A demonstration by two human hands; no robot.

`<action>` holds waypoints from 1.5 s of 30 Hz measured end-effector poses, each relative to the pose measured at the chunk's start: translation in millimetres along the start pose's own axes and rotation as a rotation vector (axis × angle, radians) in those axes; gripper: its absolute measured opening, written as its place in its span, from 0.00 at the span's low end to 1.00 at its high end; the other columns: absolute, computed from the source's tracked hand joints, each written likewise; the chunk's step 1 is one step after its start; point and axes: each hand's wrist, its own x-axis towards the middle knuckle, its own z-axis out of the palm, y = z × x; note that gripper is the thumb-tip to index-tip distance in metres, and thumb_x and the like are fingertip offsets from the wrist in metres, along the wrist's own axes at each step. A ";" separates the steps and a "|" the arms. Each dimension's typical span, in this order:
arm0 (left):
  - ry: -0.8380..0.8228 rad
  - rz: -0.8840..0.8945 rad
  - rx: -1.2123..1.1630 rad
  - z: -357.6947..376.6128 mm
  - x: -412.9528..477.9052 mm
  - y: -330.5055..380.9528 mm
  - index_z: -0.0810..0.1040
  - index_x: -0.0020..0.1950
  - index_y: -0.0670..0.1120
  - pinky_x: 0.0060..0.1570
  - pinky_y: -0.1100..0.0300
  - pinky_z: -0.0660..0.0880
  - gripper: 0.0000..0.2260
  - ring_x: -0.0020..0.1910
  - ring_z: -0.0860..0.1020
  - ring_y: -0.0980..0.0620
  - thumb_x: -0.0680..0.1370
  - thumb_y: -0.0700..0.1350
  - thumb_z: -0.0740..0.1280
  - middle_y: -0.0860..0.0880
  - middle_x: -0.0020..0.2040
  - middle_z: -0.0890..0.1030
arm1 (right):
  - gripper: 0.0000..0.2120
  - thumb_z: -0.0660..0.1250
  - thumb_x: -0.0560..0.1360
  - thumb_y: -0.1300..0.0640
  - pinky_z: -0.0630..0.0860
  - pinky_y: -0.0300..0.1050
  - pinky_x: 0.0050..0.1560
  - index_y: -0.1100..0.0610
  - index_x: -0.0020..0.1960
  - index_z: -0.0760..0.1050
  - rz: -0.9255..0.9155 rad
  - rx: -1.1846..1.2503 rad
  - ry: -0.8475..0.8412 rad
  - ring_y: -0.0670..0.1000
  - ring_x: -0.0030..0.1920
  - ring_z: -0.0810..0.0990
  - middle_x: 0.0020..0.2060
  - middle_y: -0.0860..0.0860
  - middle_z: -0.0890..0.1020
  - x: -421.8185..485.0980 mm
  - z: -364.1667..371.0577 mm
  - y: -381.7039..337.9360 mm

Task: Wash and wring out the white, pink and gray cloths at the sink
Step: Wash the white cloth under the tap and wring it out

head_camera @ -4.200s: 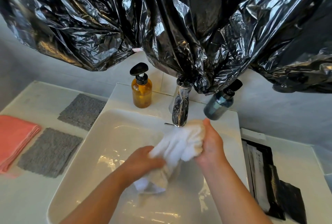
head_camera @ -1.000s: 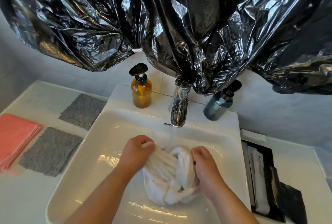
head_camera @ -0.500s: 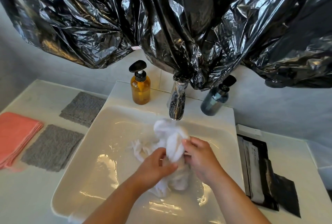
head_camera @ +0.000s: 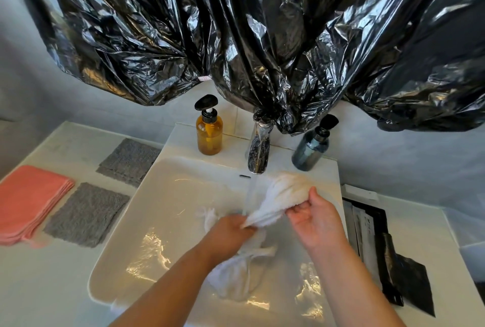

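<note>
- Pink cloth point(head_camera: 31, 202) and gray cloths point(head_camera: 88, 215), at 9 o'clock, lay dry on the counter point(head_camera: 47, 287), awaiting washing.
- Left hand point(head_camera: 228, 231) was closed on the white cloth point(head_camera: 278, 196).
- Right hand point(head_camera: 315, 217) pinched its upper end, stretching it under the tap point(head_camera: 258, 150) over the sink point(head_camera: 157, 206).

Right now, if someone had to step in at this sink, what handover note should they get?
Left hand: closed on the lower end of the white cloth, low over the sink.
Right hand: holds the cloth's upper bunched end near the faucet; water appears to be running over it.
Pink cloth: folded on the counter, far left.
Two gray cloths: flat between the pink one and the sink.
Done: white cloth is wet and mid-wash.
Left: finish and wring the white, then wash and wring the pink and both grays, which look untouched.
</note>
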 end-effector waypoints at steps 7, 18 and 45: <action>0.205 0.078 -0.460 -21.8 -14.6 20.2 0.81 0.46 0.44 0.46 0.51 0.76 0.11 0.43 0.80 0.49 0.68 0.48 0.67 0.46 0.41 0.83 | 0.20 0.69 0.73 0.48 0.77 0.44 0.47 0.54 0.63 0.78 -0.361 -1.565 0.151 0.54 0.54 0.82 0.55 0.50 0.81 -1.9 -34.5 -5.3; -0.031 0.185 -0.465 -38.9 -17.5 -4.1 0.74 0.69 0.52 0.61 0.57 0.76 0.34 0.63 0.79 0.52 0.65 0.61 0.76 0.51 0.63 0.80 | 0.15 0.64 0.77 0.73 0.82 0.50 0.42 0.61 0.61 0.76 -0.180 -0.524 -0.405 0.60 0.52 0.85 0.52 0.61 0.85 -25.1 3.6 23.5; 0.294 0.078 -0.633 -18.3 36.2 18.1 0.75 0.35 0.40 0.32 0.61 0.68 0.09 0.30 0.70 0.53 0.75 0.41 0.64 0.47 0.30 0.73 | 0.09 0.65 0.75 0.57 0.72 0.49 0.38 0.58 0.38 0.74 -0.354 -1.048 0.073 0.57 0.38 0.78 0.34 0.53 0.79 37.6 53.4 59.6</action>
